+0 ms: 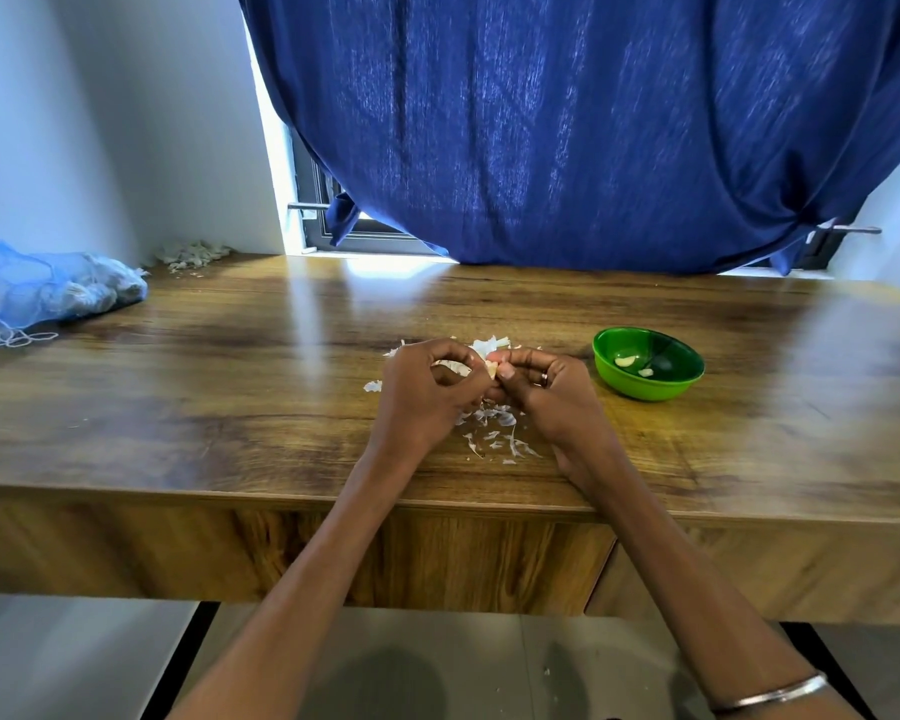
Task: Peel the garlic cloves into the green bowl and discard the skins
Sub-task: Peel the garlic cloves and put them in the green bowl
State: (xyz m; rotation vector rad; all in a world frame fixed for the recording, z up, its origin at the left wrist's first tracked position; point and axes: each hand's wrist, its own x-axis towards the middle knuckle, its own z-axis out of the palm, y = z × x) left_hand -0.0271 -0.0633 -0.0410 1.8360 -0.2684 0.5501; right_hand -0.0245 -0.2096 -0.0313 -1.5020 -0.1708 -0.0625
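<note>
One green bowl (648, 363) on the surface (230, 381), holding two peeled cloves (625, 361). Just left of the bowl: left hand (427, 392) and right hand (546, 392), each grip pinched on one garlic clove (491, 369). Loose skins (494, 433) scattered beneath them. One blue mesh bag (58, 288) far left of the bowl.

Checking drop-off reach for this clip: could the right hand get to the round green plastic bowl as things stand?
Probably yes. The round green plastic bowl sits just right of the right hand, with only bare wooden table between them; that hand pinches a garlic clove.
</note>
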